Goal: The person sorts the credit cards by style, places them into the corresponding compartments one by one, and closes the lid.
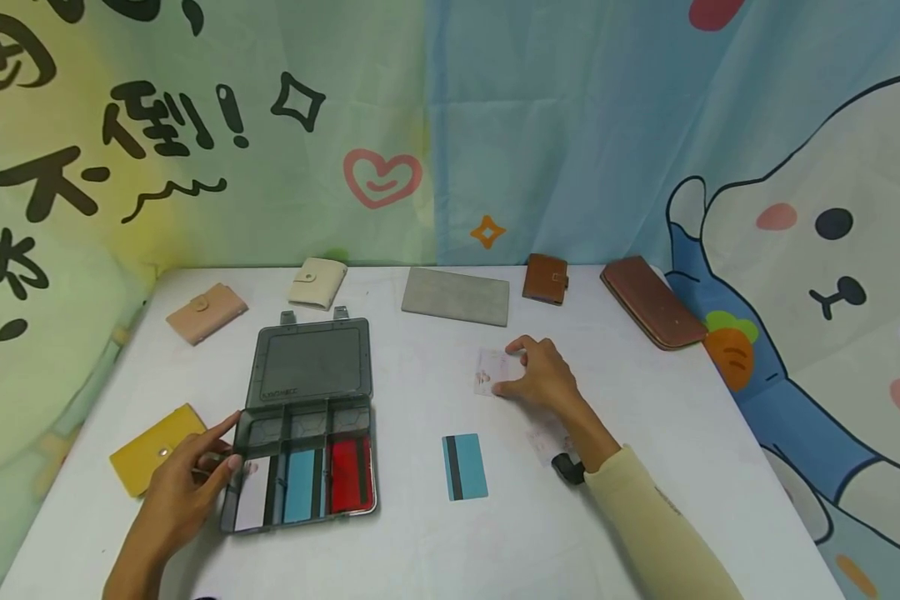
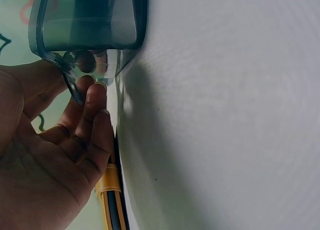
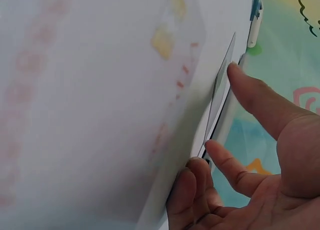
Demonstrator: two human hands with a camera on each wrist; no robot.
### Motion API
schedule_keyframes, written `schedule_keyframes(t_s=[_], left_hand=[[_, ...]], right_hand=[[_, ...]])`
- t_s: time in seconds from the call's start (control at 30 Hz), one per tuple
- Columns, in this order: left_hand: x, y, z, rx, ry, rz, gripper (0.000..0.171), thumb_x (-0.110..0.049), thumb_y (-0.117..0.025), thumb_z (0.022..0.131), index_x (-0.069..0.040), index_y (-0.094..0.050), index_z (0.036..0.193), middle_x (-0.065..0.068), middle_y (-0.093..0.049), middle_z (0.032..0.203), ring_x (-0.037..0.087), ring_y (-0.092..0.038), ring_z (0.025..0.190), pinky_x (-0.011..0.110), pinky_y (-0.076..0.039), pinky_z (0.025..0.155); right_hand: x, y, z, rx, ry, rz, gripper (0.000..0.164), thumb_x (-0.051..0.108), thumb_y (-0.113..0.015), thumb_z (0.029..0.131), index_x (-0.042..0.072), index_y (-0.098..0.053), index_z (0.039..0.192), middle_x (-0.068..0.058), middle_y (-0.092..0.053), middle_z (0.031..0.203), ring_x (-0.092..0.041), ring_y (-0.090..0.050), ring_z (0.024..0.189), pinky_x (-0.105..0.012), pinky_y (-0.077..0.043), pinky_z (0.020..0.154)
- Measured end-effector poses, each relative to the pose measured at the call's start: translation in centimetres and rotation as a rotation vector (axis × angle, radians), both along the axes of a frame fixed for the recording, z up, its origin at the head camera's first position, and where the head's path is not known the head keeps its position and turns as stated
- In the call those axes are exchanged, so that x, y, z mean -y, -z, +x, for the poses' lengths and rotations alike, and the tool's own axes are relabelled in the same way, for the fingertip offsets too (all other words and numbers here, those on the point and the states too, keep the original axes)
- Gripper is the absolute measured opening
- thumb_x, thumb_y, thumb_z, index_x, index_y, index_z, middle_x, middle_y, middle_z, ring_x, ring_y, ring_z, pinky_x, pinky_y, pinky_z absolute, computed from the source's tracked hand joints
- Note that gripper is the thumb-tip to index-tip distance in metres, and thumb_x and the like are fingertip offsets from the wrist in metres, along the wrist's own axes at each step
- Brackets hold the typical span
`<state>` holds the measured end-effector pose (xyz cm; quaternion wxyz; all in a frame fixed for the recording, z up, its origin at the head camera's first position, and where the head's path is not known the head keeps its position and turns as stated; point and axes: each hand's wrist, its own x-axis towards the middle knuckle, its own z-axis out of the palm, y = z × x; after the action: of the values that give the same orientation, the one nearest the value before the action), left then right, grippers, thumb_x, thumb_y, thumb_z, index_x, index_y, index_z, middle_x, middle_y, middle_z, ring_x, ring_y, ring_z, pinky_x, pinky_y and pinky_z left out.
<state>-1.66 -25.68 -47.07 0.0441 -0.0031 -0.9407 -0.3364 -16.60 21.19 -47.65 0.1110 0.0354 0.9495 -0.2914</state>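
Note:
My left hand [image 1: 182, 479] grips the left side of an open grey-tinted plastic box [image 1: 297, 400], thumb at its rim and other fingers beside the wall in the left wrist view. Three front compartments hold a white card [image 1: 253, 496], a blue card [image 1: 300, 487] and a red card [image 1: 347, 475]. Between thumb and fingertips, my right hand [image 1: 546, 377] pinches a clear card [image 3: 220, 93] with faint pink print by its opposite edges. The right wrist view shows it tilted against the white tabletop. A blue card with a dark stripe [image 1: 465, 467] lies between box and right forearm.
Another clear card [image 1: 546, 440] lies beside the right wrist. A yellow wallet [image 1: 153, 450] is next to my left hand. Along the back are a pink wallet [image 1: 207, 313], a cream wallet [image 1: 317, 282], a grey wallet [image 1: 455, 297], a small brown wallet [image 1: 546, 279] and a long brown wallet [image 1: 654, 303].

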Motion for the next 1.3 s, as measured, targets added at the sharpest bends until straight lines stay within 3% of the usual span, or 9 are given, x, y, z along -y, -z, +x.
schedule_keyframes(t_s=[0.17, 0.3, 0.53, 0.7, 0.93, 1.1, 1.2, 1.3], left_hand=[[0.0, 0.0, 0.0, -0.004, 0.001, 0.015, 0.061, -0.011, -0.069, 0.094, -0.022, -0.047, 0.15, 0.012, -0.061, 0.108, 0.003, -0.053, 0.078, 0.021, -0.048, 0.062], [0.0, 0.0, 0.0, 0.0, -0.003, 0.007, 0.061, -0.011, -0.068, 0.094, -0.023, -0.046, 0.15, 0.012, -0.061, 0.108, 0.004, -0.053, 0.077, 0.021, -0.048, 0.061], [0.0, 0.1, 0.1, 0.003, -0.005, -0.019, 0.061, -0.012, -0.068, 0.095, -0.023, -0.046, 0.15, 0.012, -0.061, 0.108, 0.005, -0.053, 0.077, 0.022, -0.048, 0.06], [0.0, 0.2, 0.0, -0.005, -0.001, -0.018, 0.061, -0.012, -0.068, 0.094, -0.023, -0.046, 0.15, 0.012, -0.061, 0.108, 0.006, -0.052, 0.077, 0.022, -0.047, 0.06], [0.0, 0.2, 0.0, -0.002, -0.006, -0.01, 0.061, -0.011, -0.068, 0.095, -0.023, -0.046, 0.15, 0.012, -0.061, 0.109, 0.004, -0.053, 0.078, 0.022, -0.048, 0.06], [-0.1, 0.1, 0.0, 0.014, -0.009, -0.007, 0.06, -0.013, -0.067, 0.095, -0.024, -0.046, 0.151, 0.012, -0.062, 0.11, 0.005, -0.054, 0.078, 0.021, -0.048, 0.061], [-0.1, 0.0, 0.0, 0.017, -0.009, -0.005, 0.06, -0.013, -0.067, 0.095, -0.024, -0.046, 0.151, 0.012, -0.062, 0.109, 0.005, -0.055, 0.078, 0.022, -0.049, 0.061], [-0.1, 0.0, 0.0, 0.015, -0.009, -0.01, 0.061, -0.012, -0.067, 0.095, -0.024, -0.046, 0.151, 0.012, -0.061, 0.109, 0.005, -0.054, 0.078, 0.022, -0.048, 0.061]], right_hand=[[0.7, -0.1, -0.1, 0.0, -0.016, 0.013, 0.068, 0.033, -0.091, 0.071, 0.016, -0.055, 0.126, -0.013, -0.046, 0.111, -0.027, -0.049, 0.091, -0.035, -0.04, 0.069], [1.2, 0.0, 0.1, -0.02, -0.038, -0.039, 0.062, 0.026, -0.092, 0.07, 0.015, -0.055, 0.119, -0.011, -0.05, 0.109, -0.026, -0.051, 0.091, -0.036, -0.044, 0.073], [2.5, -0.3, 0.9, -0.008, -0.106, -0.194, 0.046, 0.013, -0.085, 0.078, 0.015, -0.057, 0.114, -0.004, -0.063, 0.087, -0.019, -0.056, 0.078, -0.034, -0.046, 0.073], [3.7, -0.5, 1.7, -0.001, -0.159, -0.357, 0.038, 0.011, -0.081, 0.083, 0.015, -0.059, 0.113, -0.005, -0.062, 0.089, -0.018, -0.061, 0.068, -0.03, -0.049, 0.065], [6.5, -0.8, 3.0, 0.045, -0.286, -0.665, 0.036, 0.008, -0.076, 0.087, 0.008, -0.058, 0.119, -0.012, -0.063, 0.091, -0.033, -0.067, 0.07, -0.032, -0.053, 0.061], [9.2, -1.3, 4.2, 0.073, -0.356, -0.753, 0.034, 0.01, -0.076, 0.088, 0.007, -0.059, 0.118, -0.013, -0.065, 0.089, -0.042, -0.063, 0.073, -0.038, -0.057, 0.067], [10.9, -1.6, 4.8, 0.086, -0.378, -0.784, 0.032, 0.011, -0.076, 0.088, 0.01, -0.061, 0.116, -0.013, -0.066, 0.09, -0.037, -0.062, 0.07, -0.041, -0.058, 0.068], [12.7, -2.1, 5.4, 0.104, -0.392, -0.809, 0.032, 0.01, -0.077, 0.087, 0.012, -0.061, 0.115, -0.012, -0.067, 0.09, -0.028, -0.061, 0.068, -0.037, -0.056, 0.066]])
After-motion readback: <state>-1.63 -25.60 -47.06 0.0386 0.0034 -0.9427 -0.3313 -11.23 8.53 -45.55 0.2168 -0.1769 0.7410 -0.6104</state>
